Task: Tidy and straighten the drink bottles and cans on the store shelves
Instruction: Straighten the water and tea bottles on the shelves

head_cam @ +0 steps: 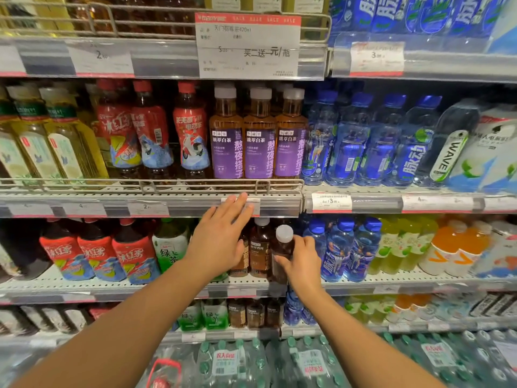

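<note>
Brown tea in a clear plastic bottle with a white cap (283,252) tilts forward at the shelf edge, my right hand (303,261) curled round its body. My left hand (221,233) reaches flat, fingers straight, beside neighbouring brown-labelled bottles (260,254).

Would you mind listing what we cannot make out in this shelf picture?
- Head view: label of the brown bottle, covered by the right hand.
- Bottles behind the left hand, hidden by it.
- Small print on the sale sign, blurred.
- Blue packs on top, cut off by the edge.
</note>
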The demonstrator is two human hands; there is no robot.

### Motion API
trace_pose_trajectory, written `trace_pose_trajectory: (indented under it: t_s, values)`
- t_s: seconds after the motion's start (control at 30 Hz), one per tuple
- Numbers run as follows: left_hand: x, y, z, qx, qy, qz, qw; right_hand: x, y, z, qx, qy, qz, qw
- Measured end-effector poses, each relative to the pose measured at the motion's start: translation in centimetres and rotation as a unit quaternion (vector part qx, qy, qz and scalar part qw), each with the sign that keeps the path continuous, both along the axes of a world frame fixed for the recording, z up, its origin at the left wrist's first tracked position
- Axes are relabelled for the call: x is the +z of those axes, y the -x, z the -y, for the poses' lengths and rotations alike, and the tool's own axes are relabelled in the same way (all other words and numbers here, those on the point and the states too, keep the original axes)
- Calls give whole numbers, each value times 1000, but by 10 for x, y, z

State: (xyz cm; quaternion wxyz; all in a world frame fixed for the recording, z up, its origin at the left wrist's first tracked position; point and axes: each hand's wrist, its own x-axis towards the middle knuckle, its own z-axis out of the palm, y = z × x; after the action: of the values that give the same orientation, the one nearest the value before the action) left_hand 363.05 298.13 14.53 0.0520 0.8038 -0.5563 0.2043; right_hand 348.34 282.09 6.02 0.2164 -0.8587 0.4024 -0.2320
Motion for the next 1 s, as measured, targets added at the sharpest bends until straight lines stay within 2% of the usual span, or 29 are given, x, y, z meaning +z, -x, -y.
trace_pose_trajectory:
  t_s: [0.17, 0.3, 0.47, 0.67, 1.0]
  values:
    - [0, 2, 0, 1, 3, -1, 1000, 20, -6, 1, -7, 103, -86, 991]
    - [1, 4, 0, 6, 2, -3, 1000, 35, -8, 11, -13, 127, -142, 982]
    - [1, 5, 0, 8, 1, -6, 1000, 44, -9, 33, 28, 82, -132, 987]
    - [0, 5, 1, 11, 6, -9, 1000, 57, -13, 48, 62, 47, -75, 994]
    - [1, 5, 0, 9, 12, -9, 1000, 50, -21, 45, 78, 90, -93, 989]
